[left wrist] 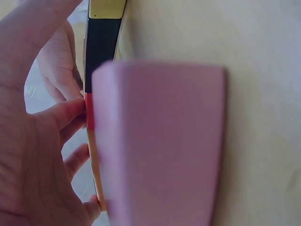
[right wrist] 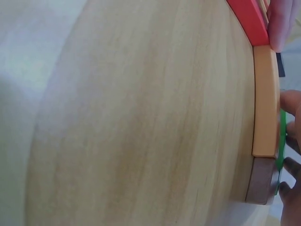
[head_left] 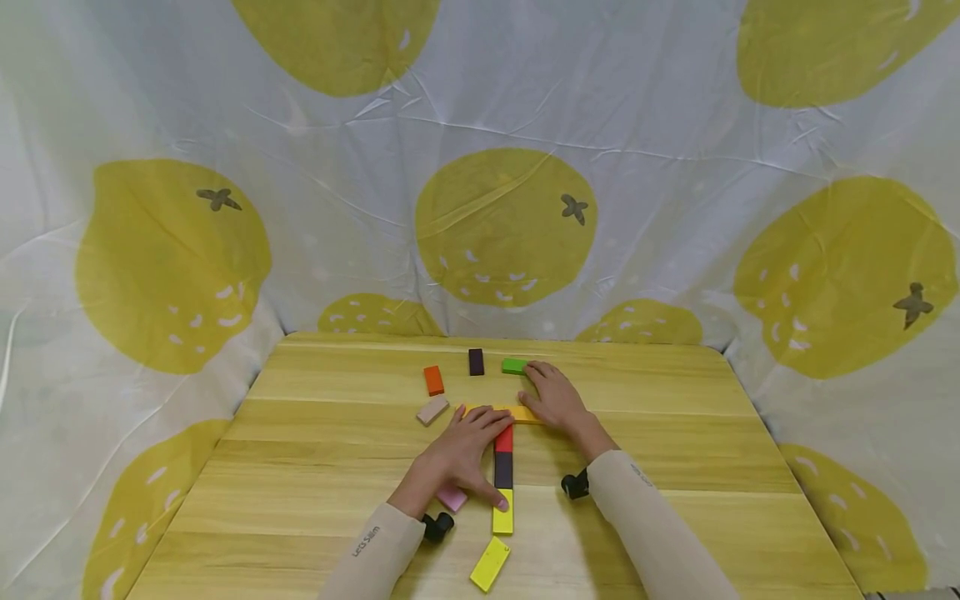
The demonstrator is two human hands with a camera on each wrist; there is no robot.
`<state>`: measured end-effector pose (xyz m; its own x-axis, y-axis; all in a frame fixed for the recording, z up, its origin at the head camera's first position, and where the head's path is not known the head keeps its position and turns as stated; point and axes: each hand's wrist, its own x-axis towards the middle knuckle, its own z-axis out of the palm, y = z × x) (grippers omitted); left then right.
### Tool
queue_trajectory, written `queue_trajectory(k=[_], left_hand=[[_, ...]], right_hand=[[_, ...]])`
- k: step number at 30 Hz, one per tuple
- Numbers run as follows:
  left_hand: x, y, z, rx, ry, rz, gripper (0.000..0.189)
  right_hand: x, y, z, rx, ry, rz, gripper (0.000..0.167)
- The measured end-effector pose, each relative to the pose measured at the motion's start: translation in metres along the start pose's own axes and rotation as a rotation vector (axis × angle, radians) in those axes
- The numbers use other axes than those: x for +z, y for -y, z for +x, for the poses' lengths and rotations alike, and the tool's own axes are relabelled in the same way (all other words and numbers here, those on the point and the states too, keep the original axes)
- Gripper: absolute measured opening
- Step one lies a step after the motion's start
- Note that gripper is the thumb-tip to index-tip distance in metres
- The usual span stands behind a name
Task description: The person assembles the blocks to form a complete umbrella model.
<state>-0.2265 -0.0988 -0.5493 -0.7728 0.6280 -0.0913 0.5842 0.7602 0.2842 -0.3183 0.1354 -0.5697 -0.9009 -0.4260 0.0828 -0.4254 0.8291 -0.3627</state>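
My left hand (head_left: 465, 450) spreads over a line of flat blocks, its thumb on the yellow block (head_left: 502, 521) and its fingertips by the red block (head_left: 504, 440) and the orange blocks (head_left: 528, 415). Between yellow and red lies a black block (head_left: 503, 471). Near the far side of the table, my right hand (head_left: 555, 400) touches the right end of a green block (head_left: 513, 366), thumb low near the orange blocks. A brown block (right wrist: 261, 181) adjoins the orange one in the right wrist view. Beside the left wrist sits a pink block (head_left: 452, 497), large in the left wrist view.
Loose on the wooden table (head_left: 315, 467) lie an orange-red block (head_left: 433, 381), a dark block (head_left: 476, 362), a beige block (head_left: 432, 410) and another yellow block (head_left: 490, 564). A lemon-patterned cloth (head_left: 652, 233) hangs behind the table and along its sides.
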Motion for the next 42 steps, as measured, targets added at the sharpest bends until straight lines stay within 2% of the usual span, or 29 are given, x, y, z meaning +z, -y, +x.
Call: queue_trajectory(k=[17, 24, 29, 35, 42], left_hand=[[0.0, 0.0, 0.0, -0.008, 0.004, 0.006, 0.137], [-0.001, 0.0, -0.001, -0.013, 0.012, 0.002, 0.136], [-0.001, 0.0, 0.0, -0.014, 0.013, 0.007, 0.137], [0.0, -0.001, 0.001, -0.012, 0.014, 0.004, 0.137], [-0.001, -0.001, 0.001, -0.012, 0.014, 0.01, 0.138]], right_hand=[[-0.001, -0.001, -0.003, -0.006, -0.015, 0.004, 0.059], [-0.001, -0.001, -0.004, 0.017, 0.009, 0.027, 0.059], [0.0, -0.004, -0.006, 0.024, -0.02, 0.053, 0.06], [-0.004, -0.011, -0.017, 0.063, -0.037, 0.079, 0.07], [-0.007, -0.025, -0.033, 0.07, -0.068, 0.087, 0.085]])
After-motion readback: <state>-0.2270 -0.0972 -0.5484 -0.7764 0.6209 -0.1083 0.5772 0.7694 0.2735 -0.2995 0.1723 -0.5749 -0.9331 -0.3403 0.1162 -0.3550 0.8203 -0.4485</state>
